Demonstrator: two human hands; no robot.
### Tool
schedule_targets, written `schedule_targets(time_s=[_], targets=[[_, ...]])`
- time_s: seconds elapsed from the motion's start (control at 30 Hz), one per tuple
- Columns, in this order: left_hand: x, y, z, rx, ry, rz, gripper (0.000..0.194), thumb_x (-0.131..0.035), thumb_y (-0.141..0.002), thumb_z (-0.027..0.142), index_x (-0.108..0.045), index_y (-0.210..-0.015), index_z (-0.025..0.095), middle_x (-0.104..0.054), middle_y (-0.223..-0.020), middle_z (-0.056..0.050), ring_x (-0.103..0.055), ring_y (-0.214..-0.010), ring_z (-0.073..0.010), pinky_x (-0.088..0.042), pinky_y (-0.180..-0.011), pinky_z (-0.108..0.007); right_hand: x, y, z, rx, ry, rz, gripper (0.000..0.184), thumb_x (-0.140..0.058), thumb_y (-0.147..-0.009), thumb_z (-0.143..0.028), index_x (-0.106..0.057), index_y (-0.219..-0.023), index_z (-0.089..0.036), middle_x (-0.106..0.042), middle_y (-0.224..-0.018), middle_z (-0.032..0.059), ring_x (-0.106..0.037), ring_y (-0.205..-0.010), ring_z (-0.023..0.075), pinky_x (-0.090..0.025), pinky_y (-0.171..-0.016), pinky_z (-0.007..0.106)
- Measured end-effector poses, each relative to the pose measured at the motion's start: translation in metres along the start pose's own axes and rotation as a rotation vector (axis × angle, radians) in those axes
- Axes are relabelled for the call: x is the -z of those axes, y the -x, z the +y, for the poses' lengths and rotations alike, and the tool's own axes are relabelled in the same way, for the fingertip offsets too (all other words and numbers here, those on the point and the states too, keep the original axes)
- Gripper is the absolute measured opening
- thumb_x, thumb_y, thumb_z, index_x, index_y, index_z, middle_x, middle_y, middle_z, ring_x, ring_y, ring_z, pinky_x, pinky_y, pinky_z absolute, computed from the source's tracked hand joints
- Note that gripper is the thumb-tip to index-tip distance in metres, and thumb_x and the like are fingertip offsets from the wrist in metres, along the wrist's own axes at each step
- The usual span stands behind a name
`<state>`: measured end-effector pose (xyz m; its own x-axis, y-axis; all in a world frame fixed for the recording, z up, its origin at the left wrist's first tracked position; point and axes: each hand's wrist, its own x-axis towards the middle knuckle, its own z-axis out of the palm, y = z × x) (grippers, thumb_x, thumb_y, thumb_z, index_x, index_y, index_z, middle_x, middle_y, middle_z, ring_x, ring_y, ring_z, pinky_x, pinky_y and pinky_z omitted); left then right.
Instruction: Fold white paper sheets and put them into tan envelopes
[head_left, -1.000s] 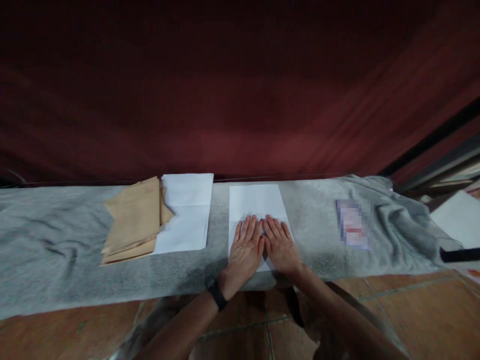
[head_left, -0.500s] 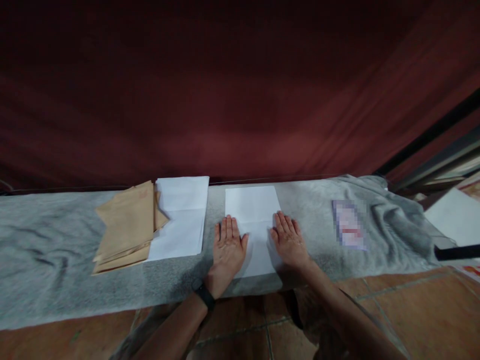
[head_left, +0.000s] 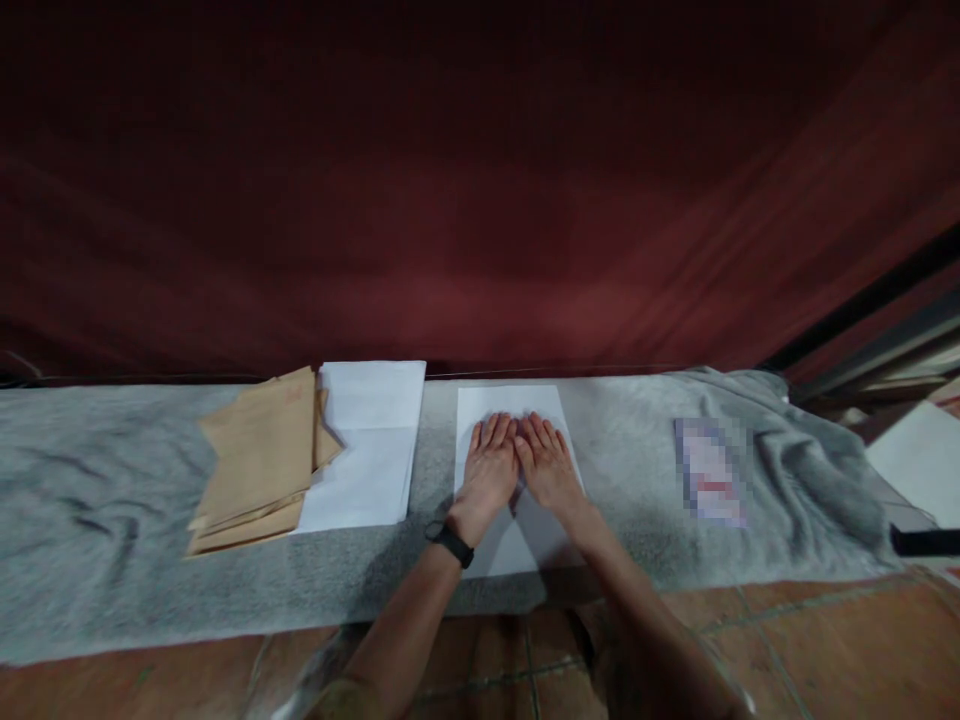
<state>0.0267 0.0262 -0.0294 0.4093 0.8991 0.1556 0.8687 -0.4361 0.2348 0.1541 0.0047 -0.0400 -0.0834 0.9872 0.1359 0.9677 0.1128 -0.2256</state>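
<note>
A white sheet of paper [head_left: 510, 550] lies flat on the grey cloth in front of me. My left hand [head_left: 489, 470] rests palm down on the sheet, its fingers stretched out and pointing away. Beside it my right hand [head_left: 549, 465] lies flat on the same sheet, the two thumbs close together at the middle. Neither hand grips anything. To the left is a stack of white paper [head_left: 371, 450], partly covered by a pile of brown envelopes [head_left: 262, 450].
The grey cloth [head_left: 622, 520] covers a long low surface, rumpled at both ends. A blurred purplish-pink item [head_left: 712, 475] lies to the right. Behind hangs a dark red curtain [head_left: 480, 220]. A white panel [head_left: 919, 460] is at the far right, and tiled floor [head_left: 810, 630] shows below.
Both hands have slid inward from the sheet's side edges to its middle, and now lie next to each other. The whole view has shifted slightly.
</note>
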Motion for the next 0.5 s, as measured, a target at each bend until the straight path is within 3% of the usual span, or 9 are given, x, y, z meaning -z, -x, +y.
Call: schedule_targets(time_s=[0.5], targets=[[-0.015,-0.018,-0.012,0.077,-0.050,0.046,0.052,-0.030,-0.102,0.022,-0.044,-0.151,0.016,-0.041,-0.161,-0.009,-0.035,-0.150,-0.0239,-0.028,-0.123,-0.046,-0.012,-0.021,-0.003,-0.017,0.035,0.025,0.051,-0.022,-0.109,-0.033,-0.044,-0.153,-0.020,-0.039,-0.161,0.0098,-0.033,-0.149,0.0294,-0.024,-0.121,0.054]])
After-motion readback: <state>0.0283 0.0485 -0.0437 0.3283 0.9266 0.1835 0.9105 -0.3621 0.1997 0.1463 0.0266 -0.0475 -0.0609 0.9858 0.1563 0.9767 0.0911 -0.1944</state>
